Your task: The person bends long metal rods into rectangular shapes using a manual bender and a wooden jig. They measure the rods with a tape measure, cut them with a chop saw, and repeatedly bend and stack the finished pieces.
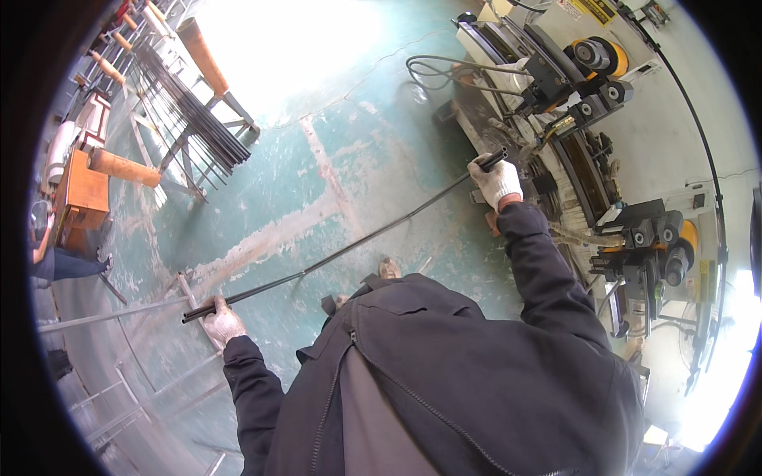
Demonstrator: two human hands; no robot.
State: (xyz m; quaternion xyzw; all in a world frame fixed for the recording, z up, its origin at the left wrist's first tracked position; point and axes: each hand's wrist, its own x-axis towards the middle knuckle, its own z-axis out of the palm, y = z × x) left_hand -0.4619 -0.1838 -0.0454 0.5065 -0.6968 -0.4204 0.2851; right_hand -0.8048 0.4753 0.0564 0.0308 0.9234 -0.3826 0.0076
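Note:
A small bundle of long, thin black tubes (357, 243) slants across in front of my body, its right end higher in the picture. My left hand (224, 323), in a white work glove, is closed round the bundle close to its left end. Near the other end my right hand (498, 181), gloved the same way, grips it too. Open round tube ends poke out past the right fist. How many tubes there are is hard to make out.
To the right stands a long machine (587, 178) with motors and cables. At upper left a rack (178, 147) with orange-brown rollers carries many black tubes. A metal frame (143, 309) is beside my left hand. Another person (63, 266) is at far left, near an orange cabinet (83, 190).

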